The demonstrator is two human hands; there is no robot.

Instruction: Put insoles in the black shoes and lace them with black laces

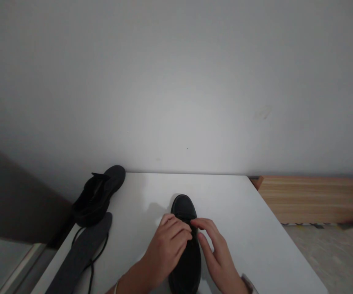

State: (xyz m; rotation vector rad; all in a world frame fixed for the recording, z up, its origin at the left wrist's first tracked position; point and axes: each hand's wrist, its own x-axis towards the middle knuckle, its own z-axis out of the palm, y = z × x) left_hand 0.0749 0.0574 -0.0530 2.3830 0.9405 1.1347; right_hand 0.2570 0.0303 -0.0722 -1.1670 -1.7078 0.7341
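Note:
A black shoe (pixel 184 265) stands on the white tabletop in front of me, its toe pointing toward the wall. My left hand (pixel 170 247) lies over the shoe's upper from the left, fingers curled together near the lacing area. Whatever those fingertips pinch is hidden. On the right side of the shoe is my right hand (pixel 216 253), with thumb and index finger apart and the fingertips at the shoe's upper edge. I see nothing between them.
Another black shoe (pixel 92 204) sits at the table's back left. Beside it lie a dark grey insole (pixel 83 255) and a black shoelace (pixel 92 271). The white table (pixel 240 204) meets a wall (pixel 182 90); a wooden board (pixel 311 198) is at the right.

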